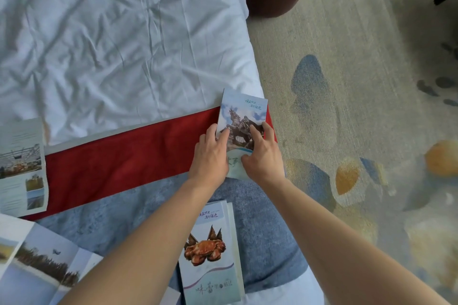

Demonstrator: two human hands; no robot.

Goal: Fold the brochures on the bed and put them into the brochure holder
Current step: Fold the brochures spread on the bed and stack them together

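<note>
A white, creased sheet (111,44) covers the bed, crossed by a plain red band (119,163) with a mottled grey-blue band (111,223) beside it. The brochure (241,119) at the bed's right edge is pale blue with a dark horseman statue; another brochure (210,252) shows a brown-orange crab. The carpet (347,106) is beige, blotched blue and orange.

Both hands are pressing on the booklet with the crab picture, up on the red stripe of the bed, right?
Not quite. The head view shows both hands, left hand and right hand, pressing the horse statue brochure on the red stripe. The crab brochure lies untouched, nearer the person.
</note>
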